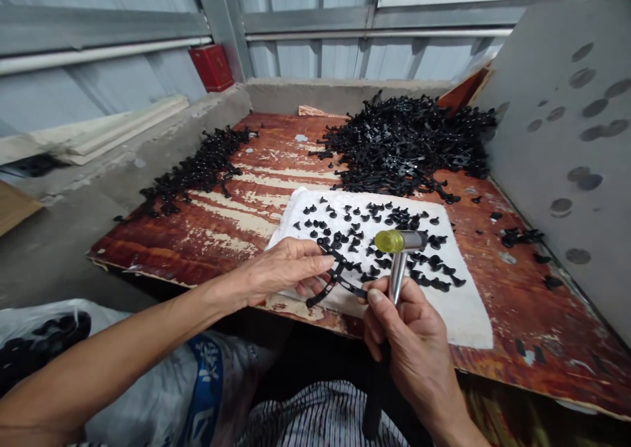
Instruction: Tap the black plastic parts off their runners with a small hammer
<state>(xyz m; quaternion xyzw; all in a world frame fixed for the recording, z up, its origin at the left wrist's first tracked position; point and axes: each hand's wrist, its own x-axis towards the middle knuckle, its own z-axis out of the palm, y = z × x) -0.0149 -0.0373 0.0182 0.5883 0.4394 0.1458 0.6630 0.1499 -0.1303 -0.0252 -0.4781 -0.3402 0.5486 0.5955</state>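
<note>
bracket (340, 279) could be slipping or twisting, i judge, because the right hand (411, 325) is gripping a mallet (398, 273) while its fingertips are only holding one end; a tilting mallet could also be knocking it. it is hanging between both hands, over the near part of a cloth (473, 322): the left hand (280, 268) is grasping its left side, thumb on top. beyond, small cups (434, 261) are dotting the cloth, and two black heaps (409, 148) are covering parts of the desk (522, 315).
</note>
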